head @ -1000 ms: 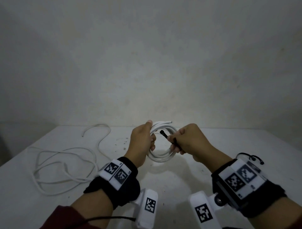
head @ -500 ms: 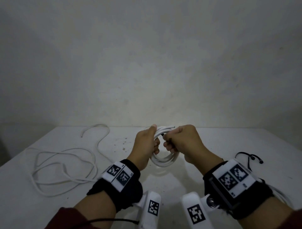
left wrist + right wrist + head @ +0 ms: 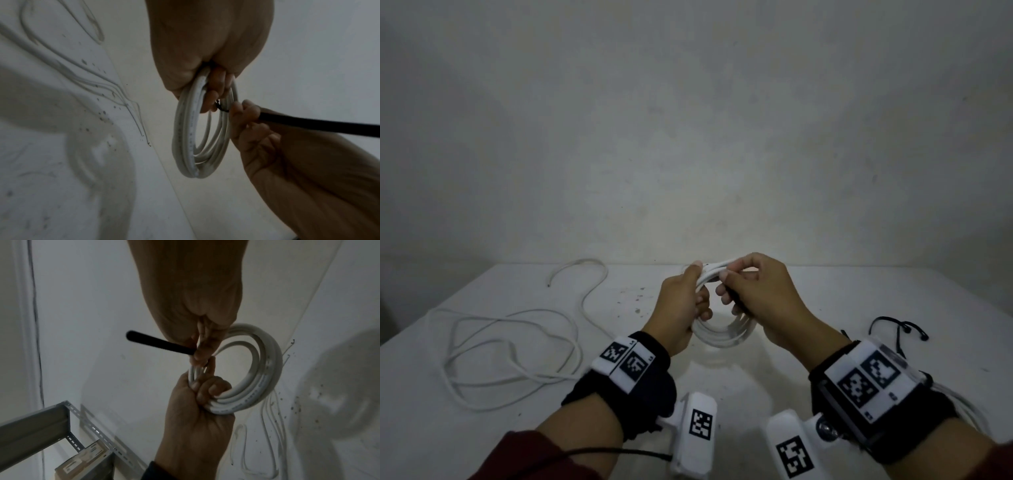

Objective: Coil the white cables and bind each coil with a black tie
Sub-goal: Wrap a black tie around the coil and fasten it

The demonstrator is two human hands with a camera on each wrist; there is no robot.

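A white cable coil [image 3: 726, 334] hangs upright above the white table [image 3: 808, 294], near its middle. My left hand [image 3: 690, 301] grips the coil's upper left side, fingers curled round the strands [image 3: 207, 391]. My right hand [image 3: 750, 294] pinches a black tie [image 3: 308, 124] against the top of the coil [image 3: 185, 138]; the tie's free end [image 3: 156, 342] sticks out sideways from the fingers. Where the tie meets the strands is hidden by both hands.
A loose white cable [image 3: 510, 346] sprawls over the table's left part, with its end [image 3: 578, 270] near the back wall. Another black tie [image 3: 897, 330] lies at the right. More white cable [image 3: 969, 411] shows behind my right wrist. A metal shelf frame [image 3: 61, 431] stands beside the table.
My right hand moved left and up with the black tie, from beside the coil to its top, next to my left thumb. The coil rose slightly.
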